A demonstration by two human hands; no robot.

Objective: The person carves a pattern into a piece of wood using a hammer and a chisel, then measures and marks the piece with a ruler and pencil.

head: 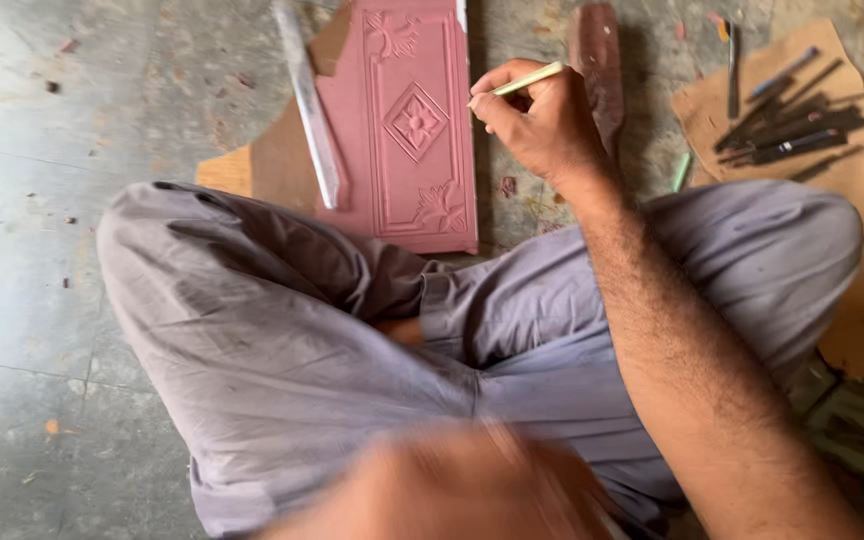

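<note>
You sit cross-legged on the concrete floor [32, 250], and the carved reddish panel [417, 125] lies flat just past your knees. Your right hand [542, 125] reaches forward on a straight forearm, fingers pinched shut around a pale pencil [520, 82] whose tip meets the panel's right edge. Your left hand [452, 490] is a blur at the bottom; its grip can't be told.

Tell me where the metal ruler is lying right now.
In the head view, the metal ruler lies slanted across the left edge of the reddish carved panel, upper centre, left of the right hand holding a pencil.
</note>
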